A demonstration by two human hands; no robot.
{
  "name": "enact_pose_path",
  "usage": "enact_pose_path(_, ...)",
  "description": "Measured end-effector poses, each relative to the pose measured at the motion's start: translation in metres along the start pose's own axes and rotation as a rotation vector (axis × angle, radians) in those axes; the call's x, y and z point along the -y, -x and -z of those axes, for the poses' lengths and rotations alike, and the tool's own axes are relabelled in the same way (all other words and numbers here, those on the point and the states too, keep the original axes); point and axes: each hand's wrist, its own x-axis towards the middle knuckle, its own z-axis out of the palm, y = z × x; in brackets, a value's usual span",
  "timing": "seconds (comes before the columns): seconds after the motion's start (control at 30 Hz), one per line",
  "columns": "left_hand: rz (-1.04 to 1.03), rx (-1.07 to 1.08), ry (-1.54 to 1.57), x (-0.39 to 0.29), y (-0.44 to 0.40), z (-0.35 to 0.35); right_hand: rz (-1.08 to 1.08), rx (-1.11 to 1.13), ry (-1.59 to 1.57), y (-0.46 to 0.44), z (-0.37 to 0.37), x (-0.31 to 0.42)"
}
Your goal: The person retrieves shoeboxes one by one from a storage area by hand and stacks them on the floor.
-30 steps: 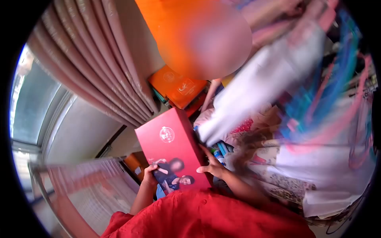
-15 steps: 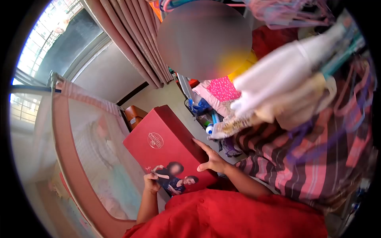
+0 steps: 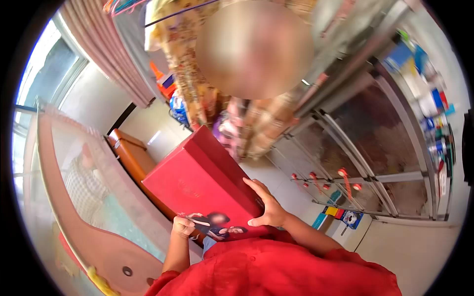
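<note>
A large red cardboard box (image 3: 190,172) with a printed picture of people near its bottom edge is held tilted in front of my red shirt. My left hand (image 3: 183,227) is closed at the box's lower left edge, its fingers curled. My right hand (image 3: 268,206) grips the box's right side, with its thumb on the front face and fingers along the side panel. The underside of the box is hidden by the shirt.
A pink-framed mesh bed guard (image 3: 49,172) stands on the left, beside a brown wooden piece (image 3: 133,150). Patterned clothes (image 3: 185,54) hang ahead. On the right is a metal-framed cabinet (image 3: 380,133) with items on top; small boxes (image 3: 343,215) lie beneath it.
The view has swung right, bringing the cabinet into sight and taking the striped cloth and white garments on hangers out. Both hands keep their hold on the box.
</note>
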Motion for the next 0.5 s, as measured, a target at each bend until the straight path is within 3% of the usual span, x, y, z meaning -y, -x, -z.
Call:
enact_pose_path(0.1,-0.143,-0.044,-0.095,0.067,-0.007,-0.022,0.031,-0.048,-0.027,0.072,0.038,-0.028)
enact_pose_path(0.4,-0.140,0.049,-0.217,0.308,-0.021,-0.170,0.057,-0.176,-0.058,0.329,0.179,-0.096)
enact_pose_path(0.5,-0.085,-0.019,-0.463,0.360,-0.028,-0.232,0.013,-0.292,-0.087,0.412,0.203,-0.111)
